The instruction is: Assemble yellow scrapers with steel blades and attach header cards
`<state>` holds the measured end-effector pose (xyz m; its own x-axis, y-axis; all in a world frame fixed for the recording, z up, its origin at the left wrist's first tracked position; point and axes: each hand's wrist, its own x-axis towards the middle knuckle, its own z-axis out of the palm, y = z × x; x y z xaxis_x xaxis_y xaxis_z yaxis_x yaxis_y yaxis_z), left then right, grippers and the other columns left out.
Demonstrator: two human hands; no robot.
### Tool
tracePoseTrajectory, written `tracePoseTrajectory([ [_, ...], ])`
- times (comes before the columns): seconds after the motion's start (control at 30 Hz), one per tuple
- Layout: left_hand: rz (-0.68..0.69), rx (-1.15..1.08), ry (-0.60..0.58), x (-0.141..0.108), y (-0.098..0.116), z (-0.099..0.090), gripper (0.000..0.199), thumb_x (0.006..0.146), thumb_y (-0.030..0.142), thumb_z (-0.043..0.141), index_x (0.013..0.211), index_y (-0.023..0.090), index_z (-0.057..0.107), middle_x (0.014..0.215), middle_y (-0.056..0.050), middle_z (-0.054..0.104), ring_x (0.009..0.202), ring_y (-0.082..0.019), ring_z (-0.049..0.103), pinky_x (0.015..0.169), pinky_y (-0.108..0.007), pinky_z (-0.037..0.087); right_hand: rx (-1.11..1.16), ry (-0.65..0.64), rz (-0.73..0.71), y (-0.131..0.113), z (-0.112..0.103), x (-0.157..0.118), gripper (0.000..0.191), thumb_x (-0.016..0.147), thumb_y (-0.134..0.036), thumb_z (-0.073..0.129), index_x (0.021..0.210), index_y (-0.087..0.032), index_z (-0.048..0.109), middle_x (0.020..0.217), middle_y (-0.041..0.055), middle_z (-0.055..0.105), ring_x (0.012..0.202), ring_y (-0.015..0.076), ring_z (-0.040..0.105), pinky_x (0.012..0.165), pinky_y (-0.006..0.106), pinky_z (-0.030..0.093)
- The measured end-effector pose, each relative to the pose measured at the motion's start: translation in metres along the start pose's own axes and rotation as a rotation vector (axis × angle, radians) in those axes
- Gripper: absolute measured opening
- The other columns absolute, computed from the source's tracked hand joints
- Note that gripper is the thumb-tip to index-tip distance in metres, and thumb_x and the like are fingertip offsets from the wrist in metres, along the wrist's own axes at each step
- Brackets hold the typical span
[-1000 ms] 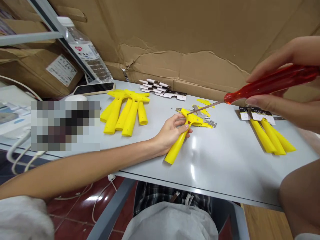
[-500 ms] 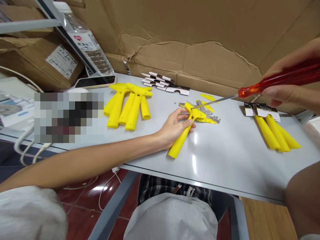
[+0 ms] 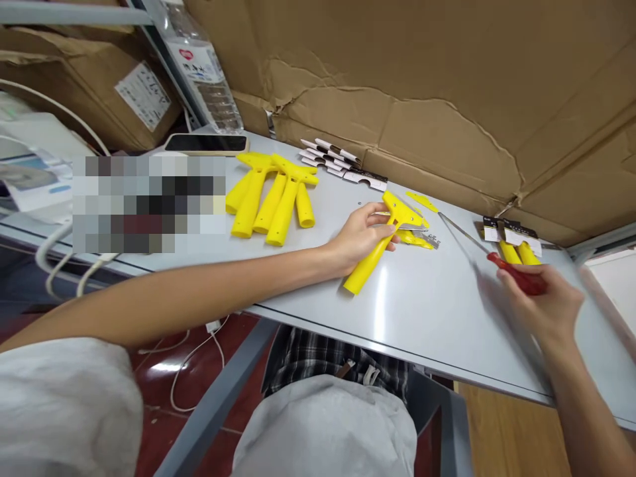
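Observation:
My left hand [image 3: 365, 232] is closed round the neck of a yellow scraper handle [image 3: 368, 266], its wide head tilted up and its round end over the table. Yellow plates [image 3: 416, 240] and metal blades [image 3: 433, 240] lie just behind it. On the right, my right hand [image 3: 544, 305] grips a screwdriver [image 3: 519, 273] by its red handle. The metal shaft points back left, its tip apart from the scraper handle. Several more yellow handles [image 3: 276, 199] lie in a pile left of my left hand.
Behind stand a cardboard sheet [image 3: 437, 132] and stacked cards [image 3: 330, 158]. Yellow handles with black-and-white cards [image 3: 511, 233] lie at the right. A phone [image 3: 206, 144] and water bottle [image 3: 209, 86] are at the back left. White cables [image 3: 59, 255] hang over the table's left edge [image 3: 189, 275].
My right hand has lowered and pulled the screwdriver away from the scraper handle's head. My left hand still holds the scraper handle, its head now turned more face-up. The view has shifted a little.

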<state>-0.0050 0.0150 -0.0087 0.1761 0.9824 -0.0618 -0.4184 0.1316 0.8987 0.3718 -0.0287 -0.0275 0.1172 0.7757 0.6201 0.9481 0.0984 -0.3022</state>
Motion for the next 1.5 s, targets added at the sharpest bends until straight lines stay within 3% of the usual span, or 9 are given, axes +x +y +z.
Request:
tracePoseTrajectory([
  [0.13, 0.010, -0.003, -0.018, 0.001, 0.002, -0.002, 0.034, 0.085, 0.003, 0.072, 0.115, 0.017, 0.064, 0.122, -0.013, 0.070, 0.078, -0.016, 0.074, 0.071, -0.032, 0.061, -0.085, -0.275, -0.091, -0.012, 0.015, 0.000, 0.030, 0.089, -0.054, 0.072, 0.095, -0.024, 0.071, 0.087, 0.0093, 0.079, 0.073, 0.0272, 0.072, 0.074, 0.041, 0.053],
  [0.23, -0.001, -0.012, -0.017, 0.003, 0.002, -0.004, 0.042, 0.080, 0.003, 0.076, 0.117, 0.020, 0.065, 0.129, -0.012, 0.068, 0.079, -0.015, 0.073, 0.069, -0.032, 0.061, -0.190, -0.370, -0.169, -0.028, 0.017, 0.015, 0.024, 0.093, -0.048, 0.066, 0.098, -0.024, 0.068, 0.093, 0.0102, 0.076, 0.083, 0.0287, 0.070, 0.075, 0.041, 0.050],
  [0.5, -0.053, -0.034, -0.013, 0.004, 0.007, -0.003, 0.042, 0.077, 0.001, 0.078, 0.115, 0.020, 0.072, 0.141, -0.014, 0.065, 0.078, -0.016, 0.075, 0.066, -0.033, 0.064, -0.192, -0.416, -0.295, -0.101, 0.025, 0.058, 0.023, 0.097, -0.045, 0.064, 0.101, -0.023, 0.071, 0.109, 0.0112, 0.075, 0.109, 0.0332, 0.068, 0.078, 0.040, 0.047],
  [0.67, -0.082, -0.077, 0.018, 0.006, 0.009, -0.002, 0.029, 0.092, 0.005, 0.071, 0.119, 0.014, 0.075, 0.121, -0.015, 0.073, 0.080, -0.018, 0.076, 0.075, -0.035, 0.066, -0.038, -0.409, -0.331, -0.126, 0.050, 0.063, 0.018, 0.097, -0.038, 0.062, 0.093, -0.022, 0.068, 0.100, 0.0092, 0.075, 0.096, 0.0285, 0.068, 0.079, 0.039, 0.045],
  [0.8, -0.060, -0.093, 0.069, 0.002, 0.011, -0.003, 0.051, 0.078, 0.002, 0.087, 0.122, 0.018, 0.066, 0.123, -0.009, 0.066, 0.080, -0.016, 0.075, 0.083, -0.040, 0.068, 0.103, -0.412, -0.340, -0.121, 0.059, 0.053, 0.021, 0.099, -0.036, 0.060, 0.086, -0.021, 0.066, 0.092, 0.0084, 0.073, 0.089, 0.0256, 0.065, 0.082, 0.039, 0.046],
  [0.93, -0.091, -0.102, 0.074, -0.002, 0.013, -0.003, 0.082, 0.063, -0.002, 0.093, 0.134, 0.024, 0.062, 0.131, -0.008, 0.065, 0.082, -0.013, 0.074, 0.078, -0.032, 0.064, 0.116, -0.545, -0.417, -0.107, 0.053, 0.046, 0.011, 0.096, -0.028, 0.063, 0.093, -0.021, 0.071, 0.096, 0.0097, 0.073, 0.095, 0.0279, 0.062, 0.087, 0.039, 0.048],
  [1.1, -0.138, -0.082, -0.082, 0.002, 0.010, -0.003, 0.048, 0.067, 0.005, 0.094, 0.110, 0.015, 0.075, 0.109, -0.008, 0.074, 0.079, -0.013, 0.069, 0.074, -0.026, 0.058, 0.088, -0.567, -0.353, -0.089, 0.048, 0.056, 0.019, 0.088, -0.012, 0.062, 0.097, -0.020, 0.076, 0.103, 0.0108, 0.074, 0.097, 0.0274, 0.065, 0.088, 0.038, 0.050],
  [1.2, -0.151, -0.037, -0.082, 0.004, 0.008, -0.003, 0.036, 0.068, 0.010, 0.095, 0.099, 0.014, 0.077, 0.097, -0.005, 0.073, 0.074, -0.012, 0.066, 0.069, -0.026, 0.055, 0.059, -0.589, -0.315, -0.080, 0.048, 0.063, 0.023, 0.084, -0.008, 0.061, 0.096, -0.020, 0.076, 0.104, 0.0106, 0.074, 0.097, 0.0262, 0.067, 0.089, 0.036, 0.051],
  [1.5, -0.155, 0.004, -0.044, 0.004, 0.001, -0.005, 0.038, 0.069, 0.022, 0.101, 0.100, 0.014, 0.079, 0.101, -0.004, 0.074, 0.081, -0.012, 0.065, 0.077, -0.025, 0.056, -0.048, -0.632, -0.261, -0.062, 0.046, 0.070, 0.029, 0.083, -0.009, 0.062, 0.104, -0.020, 0.078, 0.106, 0.0095, 0.076, 0.095, 0.0246, 0.067, 0.084, 0.034, 0.049],
])
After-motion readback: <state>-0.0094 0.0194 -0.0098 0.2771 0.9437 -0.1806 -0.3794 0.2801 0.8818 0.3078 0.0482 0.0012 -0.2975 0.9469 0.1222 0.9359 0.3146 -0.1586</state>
